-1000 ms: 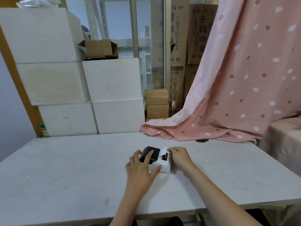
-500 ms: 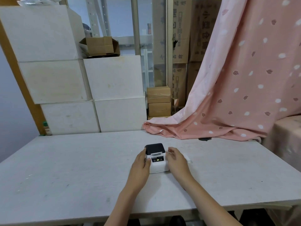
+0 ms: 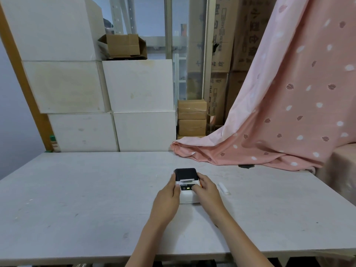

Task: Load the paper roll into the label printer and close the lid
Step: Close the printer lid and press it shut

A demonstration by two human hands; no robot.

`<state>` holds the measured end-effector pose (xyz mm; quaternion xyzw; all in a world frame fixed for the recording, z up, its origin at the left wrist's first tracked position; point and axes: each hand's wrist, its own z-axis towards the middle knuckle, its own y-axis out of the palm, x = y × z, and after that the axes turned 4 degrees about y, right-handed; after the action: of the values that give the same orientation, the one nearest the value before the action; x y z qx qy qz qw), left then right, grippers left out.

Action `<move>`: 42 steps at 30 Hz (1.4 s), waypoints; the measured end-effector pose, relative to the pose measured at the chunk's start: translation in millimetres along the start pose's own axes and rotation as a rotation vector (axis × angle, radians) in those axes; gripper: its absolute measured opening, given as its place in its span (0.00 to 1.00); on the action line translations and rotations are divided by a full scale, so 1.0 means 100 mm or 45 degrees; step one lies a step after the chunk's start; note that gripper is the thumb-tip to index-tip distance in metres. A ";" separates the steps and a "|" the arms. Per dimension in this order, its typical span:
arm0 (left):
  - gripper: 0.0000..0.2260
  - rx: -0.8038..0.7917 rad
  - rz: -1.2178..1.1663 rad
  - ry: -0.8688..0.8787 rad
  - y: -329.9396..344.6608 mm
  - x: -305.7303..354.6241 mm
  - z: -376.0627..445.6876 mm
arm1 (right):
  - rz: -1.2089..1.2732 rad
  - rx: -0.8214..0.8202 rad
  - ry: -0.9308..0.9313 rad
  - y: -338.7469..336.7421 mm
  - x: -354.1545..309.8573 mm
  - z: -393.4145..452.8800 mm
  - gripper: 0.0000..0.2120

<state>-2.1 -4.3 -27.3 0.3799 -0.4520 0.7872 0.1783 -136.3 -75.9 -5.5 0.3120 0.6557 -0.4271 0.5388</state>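
A small white label printer (image 3: 187, 196) with a black lid (image 3: 185, 173) stands on the white table (image 3: 86, 199), its front panel facing me with a green light lit. The lid lies down flat on the body. My left hand (image 3: 167, 197) grips the printer's left side. My right hand (image 3: 207, 191) holds the right side, its thumb resting on the front panel beside the light. The paper roll is not visible.
A small white strip (image 3: 223, 188) lies on the table just right of my right hand. Pink spotted cloth (image 3: 269, 132) drapes onto the table's far right. White boxes (image 3: 134, 105) and cardboard cartons (image 3: 191, 118) stack behind the far edge.
The printer was turned from an angle to face me squarely, and its raised black lid came down flat. Both hands shifted to grip its two sides. The panel light went from red to green.
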 end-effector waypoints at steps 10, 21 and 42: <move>0.21 0.011 -0.022 -0.040 0.01 -0.01 0.02 | 0.035 0.104 0.056 0.08 0.01 0.03 0.27; 0.21 -0.005 -0.010 -0.068 -0.07 0.12 -0.05 | -0.121 0.190 -0.033 0.10 -0.08 -0.09 0.19; 0.17 0.016 -0.064 -0.067 -0.15 0.21 -0.10 | -0.186 0.196 -0.087 0.14 -0.02 -0.04 0.23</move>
<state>-11.1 11.0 -5.4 0.4129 -0.4421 0.7749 0.1836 -125.7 -66.0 -5.9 0.2888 0.6233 -0.5247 0.5028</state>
